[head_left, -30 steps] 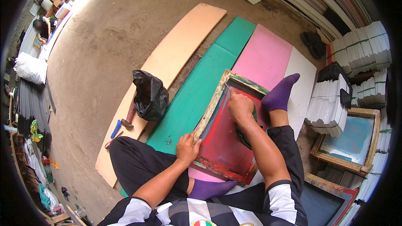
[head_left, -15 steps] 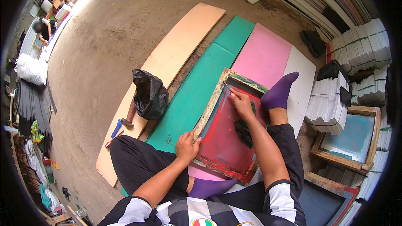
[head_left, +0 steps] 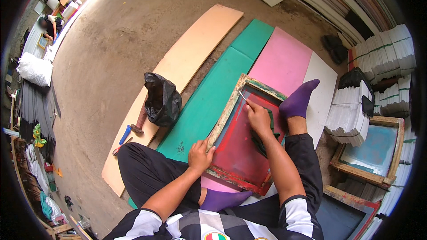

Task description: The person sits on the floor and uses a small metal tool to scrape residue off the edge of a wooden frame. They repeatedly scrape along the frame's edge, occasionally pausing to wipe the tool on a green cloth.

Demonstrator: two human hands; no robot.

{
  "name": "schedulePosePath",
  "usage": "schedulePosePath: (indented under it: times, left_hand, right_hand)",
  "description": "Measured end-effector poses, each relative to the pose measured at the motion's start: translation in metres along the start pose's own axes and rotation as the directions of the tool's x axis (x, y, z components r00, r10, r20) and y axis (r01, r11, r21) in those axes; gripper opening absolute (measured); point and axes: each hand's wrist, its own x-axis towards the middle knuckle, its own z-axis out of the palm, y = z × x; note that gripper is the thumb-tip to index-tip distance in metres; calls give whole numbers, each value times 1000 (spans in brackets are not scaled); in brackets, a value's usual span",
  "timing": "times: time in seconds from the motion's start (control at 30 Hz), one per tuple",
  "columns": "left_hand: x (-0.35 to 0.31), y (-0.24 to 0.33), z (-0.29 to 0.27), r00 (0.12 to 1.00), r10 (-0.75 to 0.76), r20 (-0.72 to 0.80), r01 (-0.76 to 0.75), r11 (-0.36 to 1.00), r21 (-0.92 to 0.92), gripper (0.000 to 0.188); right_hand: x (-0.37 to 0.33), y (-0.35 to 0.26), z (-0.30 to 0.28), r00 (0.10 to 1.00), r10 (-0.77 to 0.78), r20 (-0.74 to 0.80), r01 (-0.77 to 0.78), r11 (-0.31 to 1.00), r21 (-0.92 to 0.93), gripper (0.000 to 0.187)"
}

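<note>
A wooden screen-printing frame with red-stained mesh lies tilted between my legs. My left hand is closed around its left rail. Inside the frame, my right hand grips a thin tool with a narrow metal shaft, its tip against the inner edge of the left rail near the far corner. What kind of handle it has is hidden in my fingers. A dark green crumpled piece, perhaps cloth, lies on the mesh, partly under my right forearm.
Green, pink and peach sheets cover the floor. A black plastic bag, a hammer and a blue-handled tool sit left. Bundled white stacks and another frame stand right. A person works far left.
My right hand has shifted slightly toward me, with more of the tool's shaft showing along the rail. My left hand keeps its hold on the frame.
</note>
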Motion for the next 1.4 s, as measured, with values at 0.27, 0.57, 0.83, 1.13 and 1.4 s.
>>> schedulePosePath:
  times: [0.27,0.57,0.83,1.13,1.4]
  left_hand:
    - [2,1,-1,1000,8,1,-8,1000,-12,46]
    - [1,2,0,1000,2,5,-2,1000,-26,48]
    - [0,0,1,1000,12,-20,-13,1000,-11,47]
    - [1,0,0,1000,-4,5,4,1000,-31,47]
    - [2,3,-3,1000,-2,19,3,999,-39,47]
  right_hand:
    - [-13,-19,-6,998,-55,-2,52,959,-278,35]
    - [-5,-42,3,994,-43,103,93,832,-547,46]
    - [-9,-29,-5,994,-103,23,103,912,-397,33]
    - [-14,-32,0,994,-108,5,99,883,-459,34]
    - [-7,-42,0,996,-49,78,82,860,-504,40]
